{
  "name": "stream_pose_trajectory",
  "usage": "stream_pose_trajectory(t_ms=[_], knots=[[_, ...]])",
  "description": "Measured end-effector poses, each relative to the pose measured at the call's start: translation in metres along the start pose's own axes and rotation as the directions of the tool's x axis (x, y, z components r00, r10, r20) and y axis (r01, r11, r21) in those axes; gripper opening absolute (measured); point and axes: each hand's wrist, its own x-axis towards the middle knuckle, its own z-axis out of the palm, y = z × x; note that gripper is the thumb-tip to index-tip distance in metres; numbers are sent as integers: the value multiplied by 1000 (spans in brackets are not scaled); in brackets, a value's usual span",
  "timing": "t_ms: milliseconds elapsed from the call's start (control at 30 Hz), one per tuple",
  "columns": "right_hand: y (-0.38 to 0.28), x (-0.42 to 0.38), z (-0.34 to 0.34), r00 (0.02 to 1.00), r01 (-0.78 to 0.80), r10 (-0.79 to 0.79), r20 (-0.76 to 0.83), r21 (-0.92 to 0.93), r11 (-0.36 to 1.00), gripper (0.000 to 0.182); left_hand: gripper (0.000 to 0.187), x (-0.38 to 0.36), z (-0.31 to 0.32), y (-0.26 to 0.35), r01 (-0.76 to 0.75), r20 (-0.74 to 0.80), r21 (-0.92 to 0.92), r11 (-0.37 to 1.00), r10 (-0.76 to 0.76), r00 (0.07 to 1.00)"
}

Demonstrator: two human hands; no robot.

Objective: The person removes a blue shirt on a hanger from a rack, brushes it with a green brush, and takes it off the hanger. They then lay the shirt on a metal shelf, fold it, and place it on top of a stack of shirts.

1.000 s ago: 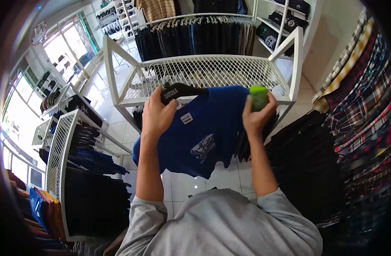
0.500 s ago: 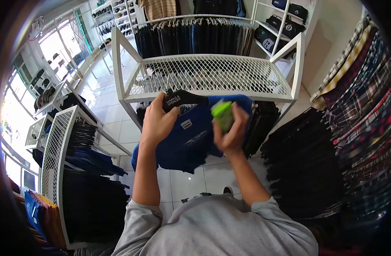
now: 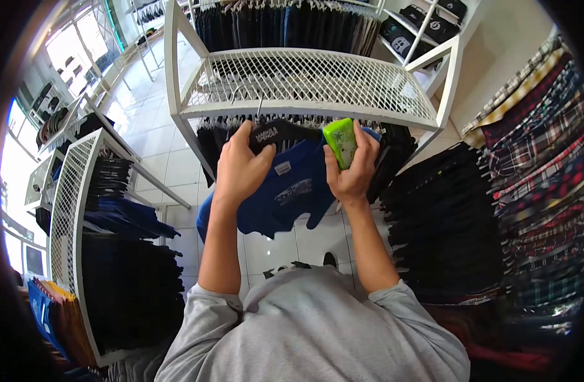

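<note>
My left hand (image 3: pixel 239 169) is closed around one shoulder of a black clothes hanger (image 3: pixel 285 132) lettered "Marks & Spencer", its metal hook pointing up. From the hanger hangs a blue T-shirt (image 3: pixel 257 209) with a white neck label and a pale print. In my right hand (image 3: pixel 355 173) is a bright green rectangular block (image 3: pixel 339 143) with a speckled greyish face, pinched between thumb and fingers. The block is at the shirt's right shoulder, overlapping it in this view. Its exact kind cannot be made out.
A white mesh-topped rack (image 3: pixel 304 73) full of hung clothes stands just in front. Dark garments (image 3: pixel 445 223) and plaid shirts (image 3: pixel 540 165) hang on the right. To the left is another white mesh rack (image 3: pixel 75 197) with dark clothing. White floor tiles (image 3: pixel 167 165) show between the racks.
My right hand has moved the green block up, and it now stands more upright and sharp. The view has tilted down. My left hand keeps its hold on the hanger.
</note>
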Motion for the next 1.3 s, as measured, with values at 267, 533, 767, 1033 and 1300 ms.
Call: stream_pose_trajectory(t_ms=[267, 533, 767, 1033, 1300], knots=[[89, -56, -10, 831, -557, 542, -128, -169, 813, 62, 29, -18, -28, -24, 141, -21, -89, 986, -143, 990], [-25, -23, 3, 974, -146, 128, 188, 86, 986, 65, 38, -33, -21, -9, 273, 160, -115, 955, -253, 954], [78, -79, -2, 783, -611, 621, 41, -139, 779, 58, 34, -42, -35, -31, 217, 46, -106, 970, -213, 976], [-31, -45, -8, 915, -316, 249, 318, 178, 932, 62, 22, -59, -17, -31, 171, 306, -189, 967, -108, 946], [83, -109, -9, 730, -646, 667, 151, -169, 745, 56, 27, -66, -28, -46, -116, 132, -101, 988, 129, 983]])
